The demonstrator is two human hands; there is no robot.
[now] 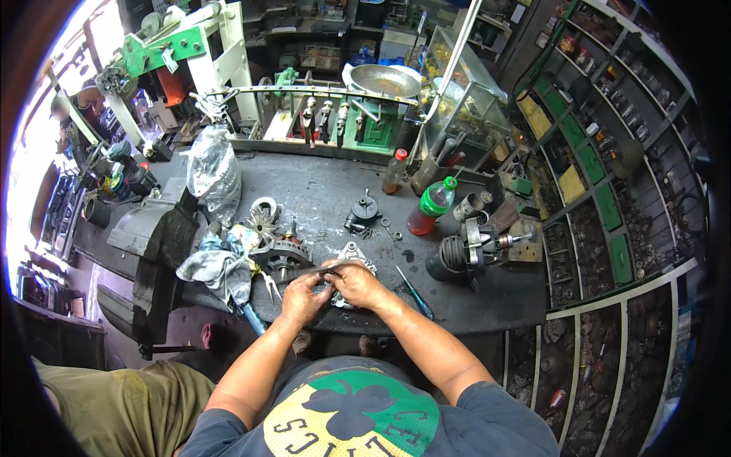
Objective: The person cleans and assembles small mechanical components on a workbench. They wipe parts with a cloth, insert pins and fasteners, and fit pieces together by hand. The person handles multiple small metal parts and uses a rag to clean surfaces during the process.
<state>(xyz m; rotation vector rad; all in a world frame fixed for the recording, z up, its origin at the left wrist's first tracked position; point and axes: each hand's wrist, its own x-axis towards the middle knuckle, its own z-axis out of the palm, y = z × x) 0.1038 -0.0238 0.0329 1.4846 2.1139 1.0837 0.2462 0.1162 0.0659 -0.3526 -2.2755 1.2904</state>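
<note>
My left hand point(304, 298) and my right hand point(358, 285) meet over the near edge of the dark workbench point(320, 171), fingers pinched together. Between them is a thin, dark, flat piece point(314, 270), its kind unclear and mostly covered by fingers. Beneath and behind the hands lies a silvery cast-metal housing point(352, 251), partly hidden. Left of it sit a round dark part with a copper-coloured ring point(282, 255) and a finned metal rotor point(263, 219). Pliers point(271, 286) lie beside my left hand; a screwdriver point(415, 293) lies right of my right hand.
A large bench vise point(148, 236) and crumpled rags point(221, 270) occupy the left. Farther back stand a plastic bag point(215, 171), a small round black part point(364, 212) and bottles, including a green-capped one point(434, 204). A motor-like unit point(457, 255) is at right; another person's leg point(129, 404) shows lower left.
</note>
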